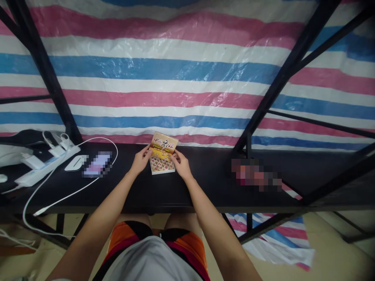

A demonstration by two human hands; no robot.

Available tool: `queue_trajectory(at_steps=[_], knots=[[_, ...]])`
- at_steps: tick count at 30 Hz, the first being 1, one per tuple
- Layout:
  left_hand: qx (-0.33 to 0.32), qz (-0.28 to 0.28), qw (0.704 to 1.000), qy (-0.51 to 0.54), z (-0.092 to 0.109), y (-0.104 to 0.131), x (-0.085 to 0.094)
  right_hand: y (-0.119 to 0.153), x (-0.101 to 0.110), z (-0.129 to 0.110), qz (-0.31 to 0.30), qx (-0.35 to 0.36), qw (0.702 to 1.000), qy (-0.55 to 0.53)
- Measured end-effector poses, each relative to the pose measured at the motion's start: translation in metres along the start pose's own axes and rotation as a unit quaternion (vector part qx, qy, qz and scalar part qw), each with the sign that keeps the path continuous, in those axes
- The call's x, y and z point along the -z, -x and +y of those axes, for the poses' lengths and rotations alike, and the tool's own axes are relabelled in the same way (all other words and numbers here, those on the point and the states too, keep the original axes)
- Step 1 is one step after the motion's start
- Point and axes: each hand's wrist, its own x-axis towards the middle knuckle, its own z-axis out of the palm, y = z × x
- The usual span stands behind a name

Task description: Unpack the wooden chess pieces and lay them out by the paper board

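A small Chinese chess box (pixel 163 171) sits at the middle of the black desk, several round wooden chess pieces (pixel 161 164) with red marks showing in its near part. Its printed brown and yellow lid (pixel 164 145) covers the far part and is tilted a little. My left hand (pixel 141 159) grips the lid's left edge, thumb and fingers closed on it. On the other side my right hand (pixel 181 163) holds the lid's right edge near its lower corner. The far end of the box is hidden under the lid.
To the left lie a white power strip (pixel 35 173) with chargers, a white flat object (pixel 75 163), a blurred phone-like object (pixel 98 164) and a white cable (pixel 70 191). A blurred reddish item (pixel 254 174) lies at right. Black metal posts (pixel 263 93) and striped sheeting (pixel 164 70) stand behind.
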Motion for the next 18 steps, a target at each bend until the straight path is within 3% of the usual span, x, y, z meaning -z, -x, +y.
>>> queue_trajectory(at_steps=[4,8,13,18], knots=[[0.009,-0.008,0.994,0.112,-0.0052,-0.0033,-0.0001,-0.0006,0.0001,0.0055,-0.013,-0.027,0.997,-0.076],[0.028,-0.018,0.986,0.166,-0.0063,-0.0044,0.0004,0.0002,0.0026,0.0063,-0.013,-0.043,0.996,-0.073],[0.036,-0.024,0.989,0.142,-0.0078,-0.0054,-0.0013,0.0,0.0025,0.0035,-0.018,-0.051,0.997,-0.05],[0.063,-0.035,0.988,0.136,-0.0115,-0.0075,-0.0046,-0.0003,-0.001,0.0015,-0.028,-0.015,0.999,-0.03]])
